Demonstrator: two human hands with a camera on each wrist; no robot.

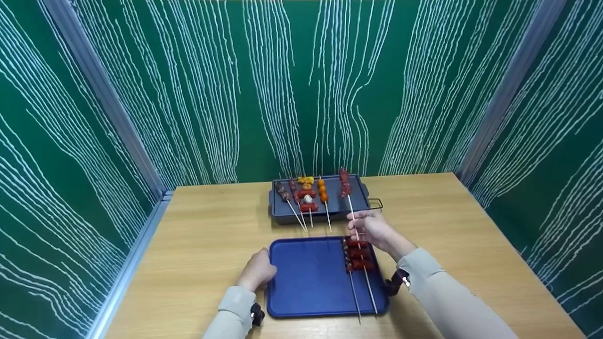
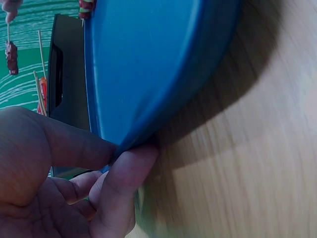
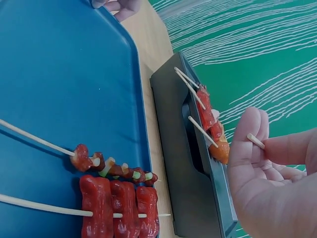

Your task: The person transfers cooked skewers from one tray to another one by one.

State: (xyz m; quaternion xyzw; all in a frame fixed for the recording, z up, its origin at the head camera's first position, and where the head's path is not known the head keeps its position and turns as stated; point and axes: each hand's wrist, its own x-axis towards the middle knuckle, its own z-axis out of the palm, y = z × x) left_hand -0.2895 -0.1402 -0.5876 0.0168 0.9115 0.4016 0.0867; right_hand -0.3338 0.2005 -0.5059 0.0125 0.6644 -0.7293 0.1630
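My left hand (image 1: 256, 270) pinches the left rim of a blue tray (image 1: 306, 278) between thumb and fingers; the left wrist view shows this grip closely. Over the right part of a dark grill (image 1: 278, 220), my right hand (image 1: 372, 228) pinches the wooden stick of a red meat skewer (image 1: 345, 183). The stick's end shows between thumb and fingers in the right wrist view, where the meat is out of sight. On the tray's right side lie a skewer of red sausages (image 3: 96, 203) and, beside it, a thinner skewer of small brown and green pieces (image 3: 116, 168).
Several other skewers lie on the grill: a dark meat one (image 1: 282, 192), a mixed one (image 1: 308, 206) and one of orange balls (image 1: 322, 190) among them. A wire handle (image 1: 377, 203) juts from the grill's right side. Green walls with white lines (image 1: 188, 94) surround the wooden table (image 1: 202, 254).
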